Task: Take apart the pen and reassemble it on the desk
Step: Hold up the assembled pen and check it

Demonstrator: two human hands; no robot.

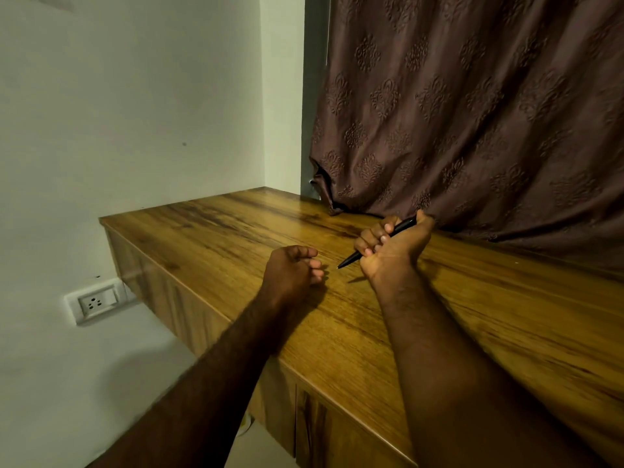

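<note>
A slim black pen (351, 258) is held in my right hand (393, 251) above the wooden desk (472, 315). It looks whole, with its tip pointing down-left and its back end sticking out past my thumb toward the curtain. My fingers wrap the middle of the barrel and hide it. My left hand (293, 275) rests on the desk a short way left of the pen tip, fingers curled loosely with nothing visible in them. A small gap separates the pen tip from my left fingers.
A brown patterned curtain (472, 113) hangs behind the desk and drapes onto its back edge near my right hand. A white wall stands to the left, with a socket (96, 302) below the desk's left end. The desk front edge runs diagonally under my forearms.
</note>
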